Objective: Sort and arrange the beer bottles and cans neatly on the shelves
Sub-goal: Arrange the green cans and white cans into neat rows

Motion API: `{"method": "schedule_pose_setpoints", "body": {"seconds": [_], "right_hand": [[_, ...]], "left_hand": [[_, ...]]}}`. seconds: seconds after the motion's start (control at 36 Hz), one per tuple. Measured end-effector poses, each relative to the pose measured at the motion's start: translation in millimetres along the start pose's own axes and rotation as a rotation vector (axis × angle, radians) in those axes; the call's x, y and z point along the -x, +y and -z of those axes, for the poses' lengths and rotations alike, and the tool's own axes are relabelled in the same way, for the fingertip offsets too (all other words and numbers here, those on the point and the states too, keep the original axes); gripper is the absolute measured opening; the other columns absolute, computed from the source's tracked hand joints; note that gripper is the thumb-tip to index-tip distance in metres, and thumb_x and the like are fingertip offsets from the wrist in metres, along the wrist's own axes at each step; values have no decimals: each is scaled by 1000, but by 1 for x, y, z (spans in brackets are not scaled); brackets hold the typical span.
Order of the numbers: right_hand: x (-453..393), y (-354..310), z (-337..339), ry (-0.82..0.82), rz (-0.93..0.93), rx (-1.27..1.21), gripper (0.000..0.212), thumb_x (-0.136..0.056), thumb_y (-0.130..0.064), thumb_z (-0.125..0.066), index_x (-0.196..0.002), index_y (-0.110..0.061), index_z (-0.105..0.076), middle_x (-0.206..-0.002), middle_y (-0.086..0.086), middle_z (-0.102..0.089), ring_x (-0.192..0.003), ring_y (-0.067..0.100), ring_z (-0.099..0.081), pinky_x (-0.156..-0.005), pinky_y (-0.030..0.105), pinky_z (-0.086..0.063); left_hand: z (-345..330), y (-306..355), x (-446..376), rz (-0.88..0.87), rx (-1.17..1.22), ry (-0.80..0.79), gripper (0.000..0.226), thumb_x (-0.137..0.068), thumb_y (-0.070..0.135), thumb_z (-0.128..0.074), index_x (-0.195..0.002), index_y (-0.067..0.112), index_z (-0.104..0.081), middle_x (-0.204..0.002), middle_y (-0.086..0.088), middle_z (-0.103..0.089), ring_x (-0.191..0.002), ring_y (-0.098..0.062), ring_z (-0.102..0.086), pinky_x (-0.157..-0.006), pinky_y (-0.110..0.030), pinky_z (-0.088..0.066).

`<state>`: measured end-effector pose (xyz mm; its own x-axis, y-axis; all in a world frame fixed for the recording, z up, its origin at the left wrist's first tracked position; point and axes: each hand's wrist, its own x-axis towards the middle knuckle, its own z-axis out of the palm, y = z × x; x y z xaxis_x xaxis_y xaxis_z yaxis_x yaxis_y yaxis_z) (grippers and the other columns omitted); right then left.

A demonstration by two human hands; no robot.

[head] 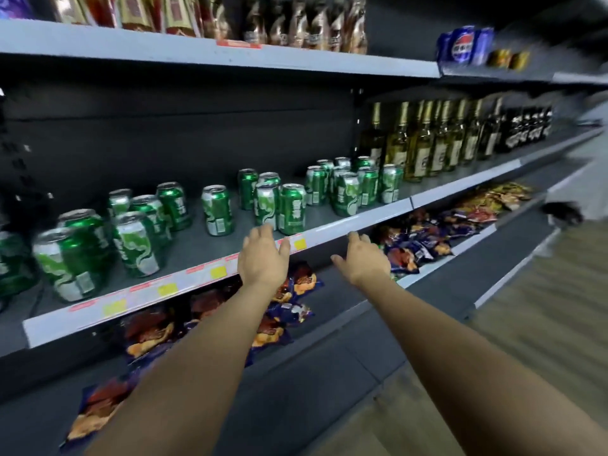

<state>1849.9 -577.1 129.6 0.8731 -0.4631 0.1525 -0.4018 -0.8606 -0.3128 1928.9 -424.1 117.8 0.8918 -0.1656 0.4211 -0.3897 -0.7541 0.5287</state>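
Several green beer cans (217, 210) stand scattered in loose groups on the grey middle shelf (362, 220). Right of them, green glass beer bottles (424, 143) with gold foil necks stand in a row, then dark bottles (526, 126). My left hand (263, 258) reaches with straight fingers toward the shelf edge, just in front of a pair of cans (291, 209), holding nothing. My right hand (362, 258) hovers open at the shelf's front lip, a little to the right, also with nothing in it.
The top shelf (296, 62) carries brown and red bottles, with blue cans (465, 44) farther right. Snack bags (414, 245) lie on the lower shelf under my hands. Wooden floor (543, 324) runs along the right.
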Motion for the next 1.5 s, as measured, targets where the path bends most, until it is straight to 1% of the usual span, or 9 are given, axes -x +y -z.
{"method": "schedule_pose_setpoints", "body": {"seconds": [0.42,0.58,0.75,0.94,1.03,1.22,1.33,1.42,1.5], "right_hand": [[-189,84,50,186,-114,40,42,-99,-35,-48,-129,-7,-39,-131,15,-48,-122,36,-47,-85,41,-44],[-250,125,62,262,-166,-37,50,-98,-38,-49,-135,-6,-36,-137,17,-45,-128,36,-40,-94,44,-42],[-324,165,72,155,-109,-144,57,-95,-24,-50,-146,-11,-29,-143,18,-42,-127,37,-44,-100,45,-44],[-398,202,68,-78,153,-238,89,-86,-43,-67,-154,-16,-16,-154,15,-31,-138,36,-34,-112,46,-34],[-419,209,64,-117,245,-304,74,-93,-49,-55,-152,-16,-24,-153,14,-36,-136,33,-38,-111,43,-34],[-449,211,55,-144,305,-370,44,-100,-44,-37,-135,-20,-48,-133,13,-55,-118,32,-53,-94,37,-44],[-465,203,52,-116,305,-397,40,-100,-39,-35,-131,-19,-50,-123,13,-60,-109,31,-57,-89,37,-46],[-480,194,54,-127,294,-406,36,-99,-38,-39,-125,-15,-52,-110,12,-65,-98,30,-60,-82,37,-49],[-494,182,57,-99,282,-358,37,-97,-35,-47,-128,-14,-50,-114,12,-65,-103,30,-61,-82,35,-49]], "left_hand": [[-104,119,-168,-139,106,57,36,-99,33,-46,-128,14,-53,-131,-9,-51,-125,-27,-42,-92,-41,-41],[-133,157,-209,-172,67,41,35,-99,33,-46,-128,15,-54,-130,-8,-52,-123,-26,-43,-92,-38,-40],[-171,187,-243,-133,6,57,33,-98,33,-47,-126,17,-54,-126,-8,-54,-121,-26,-45,-93,-39,-40],[-216,229,-268,-31,-207,7,43,-96,42,-48,-133,20,-48,-133,-7,-52,-125,-26,-43,-103,-41,-30],[-229,244,-277,-20,-421,-55,51,-95,52,-45,-137,23,-46,-137,-5,-51,-130,-25,-40,-112,-47,-19],[-245,261,-293,106,-518,-161,44,-98,53,-37,-123,24,-59,-124,-5,-61,-125,-26,-48,-113,-48,-18],[-249,261,-307,178,-434,-114,42,-99,50,-38,-104,21,-67,-106,-5,-68,-109,-26,-59,-103,-42,-33],[-245,256,-320,202,-399,-28,32,-99,41,-44,-115,22,-65,-114,-6,-66,-112,-27,-57,-91,-37,-40],[-239,245,-334,215,-434,-15,29,-98,32,-49,-124,23,-60,-123,-6,-60,-119,-28,-51,-92,-37,-40]]}}
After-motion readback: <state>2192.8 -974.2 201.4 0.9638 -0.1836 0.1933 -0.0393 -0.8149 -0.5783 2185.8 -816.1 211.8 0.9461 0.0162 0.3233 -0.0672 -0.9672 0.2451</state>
